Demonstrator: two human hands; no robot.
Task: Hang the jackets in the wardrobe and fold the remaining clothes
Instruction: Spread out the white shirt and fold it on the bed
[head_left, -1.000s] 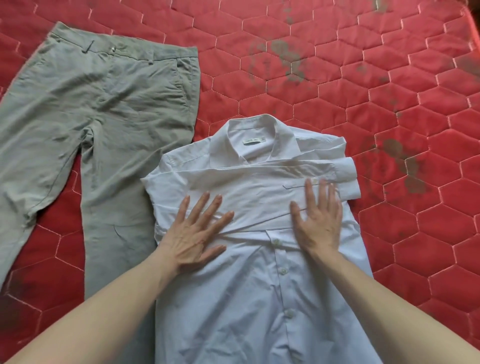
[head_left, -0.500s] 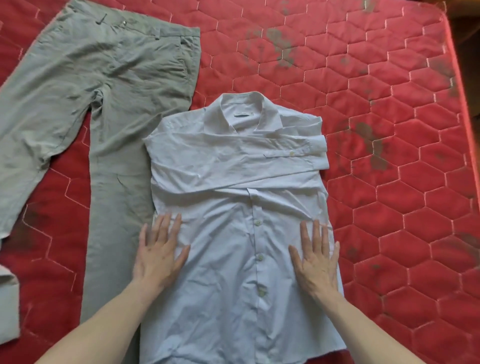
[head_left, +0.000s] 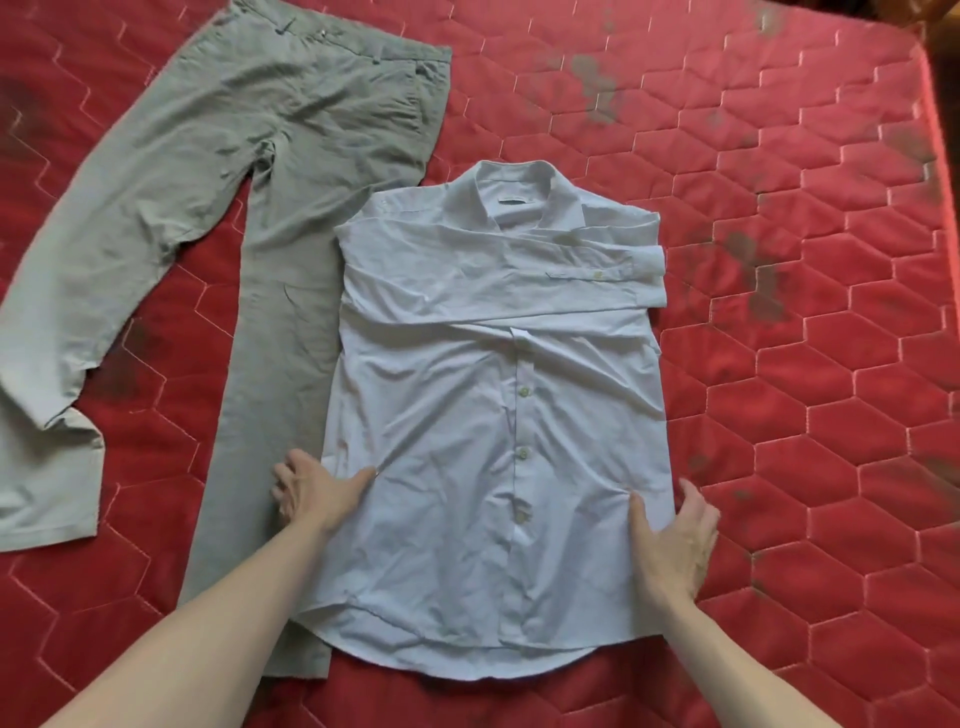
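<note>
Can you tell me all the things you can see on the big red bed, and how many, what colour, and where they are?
shirt: one, white, middle of the bed, lying flat with buttons showing, collar at the far end, sleeves folded across the chest.
trousers: one pair, grey-green, left of the shirt, spread flat with legs apart; the shirt's left edge overlaps one leg.
mattress: one, red with a quilted hexagon pattern and dark smudges, under everything.
left hand: one, at the shirt's left edge near the hem, thumb on the cloth, fingers curled at the edge.
right hand: one, at the shirt's right edge near the hem, thumb on the cloth, fingers at the edge.
</note>
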